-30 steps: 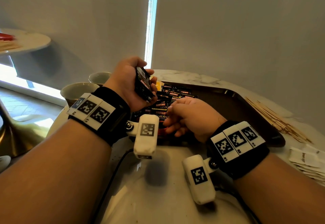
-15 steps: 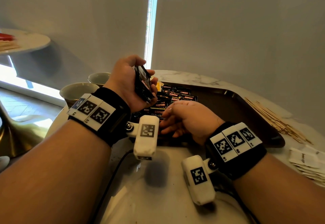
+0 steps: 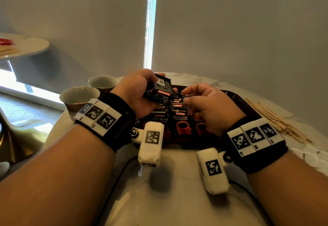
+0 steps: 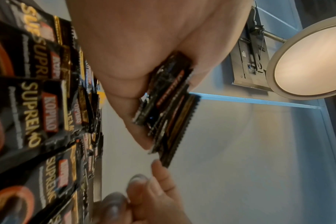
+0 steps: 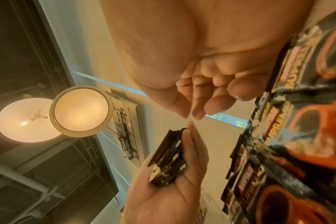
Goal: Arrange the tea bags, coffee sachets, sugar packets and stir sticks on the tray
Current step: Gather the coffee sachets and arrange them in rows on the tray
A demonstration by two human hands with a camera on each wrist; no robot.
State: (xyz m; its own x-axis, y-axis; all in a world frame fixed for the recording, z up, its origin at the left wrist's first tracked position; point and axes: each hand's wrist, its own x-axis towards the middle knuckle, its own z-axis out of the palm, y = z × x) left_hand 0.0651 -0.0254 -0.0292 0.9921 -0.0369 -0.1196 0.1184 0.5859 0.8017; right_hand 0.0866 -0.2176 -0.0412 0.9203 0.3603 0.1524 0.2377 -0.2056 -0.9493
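Two hands over the near-left part of the tray [image 3: 248, 108]. Left hand [image 3: 136, 94] holds a small stack of coffee sachets [image 3: 160, 91], thumb on one face, fingers curled round the other; stack raised above the tray, tilted, barcode side up. Left wrist view shows the same stack edge-on [image 4: 169, 109], several sachets thick.

Right hand [image 3: 207, 107] just right of the stack, not touching it. Fingers loosely curled, thumb and fingertips [image 5: 197, 115] close together with a small gap, nothing between them. Right wrist view: left hand's stack [image 5: 167, 157] sits just beyond those fingertips.

Laid sachets [image 3: 179, 119] already on the tray: overlapping rows, black "Kopiko Supremo" packs with red cup print, running from near edge toward far. A yellow item shows at the far end of the rows; cannot tell what it is.

Tray is dark, sits on a white marble bench [image 3: 177, 199]. Stir sticks [image 3: 273, 119] piled on the bench right of the tray, off it. White packets [image 3: 314, 156] on the bench at near right, also off the tray. Two empty cups [image 3: 79, 96] on the bench left of the tray.
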